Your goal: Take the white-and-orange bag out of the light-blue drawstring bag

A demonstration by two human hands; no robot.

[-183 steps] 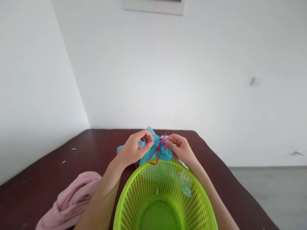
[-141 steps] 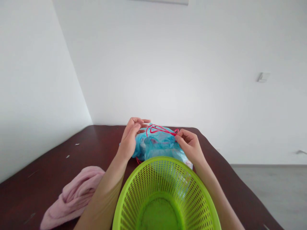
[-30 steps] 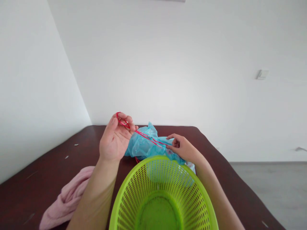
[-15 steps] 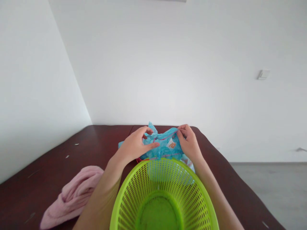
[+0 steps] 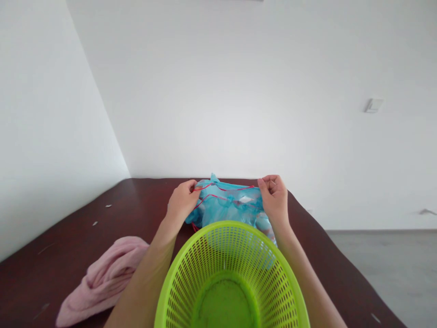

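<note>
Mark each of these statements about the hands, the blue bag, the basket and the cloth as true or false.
1. Both hands grip the blue bag's top edge, one at each side. True: the left hand and the right hand pinch the blue bag at opposite ends.
2. The green basket is full of clothes. False: the green basket shows only its bare bottom.
3. A red drawstring runs across the bag between the hands. True: the red drawstring spans the opening.
4. The pink cloth lies inside the basket. False: the pink cloth lies on the dark table, to the basket's left.
5. The bag sits nearer the person than the basket. False: it sits beyond it.
</note>
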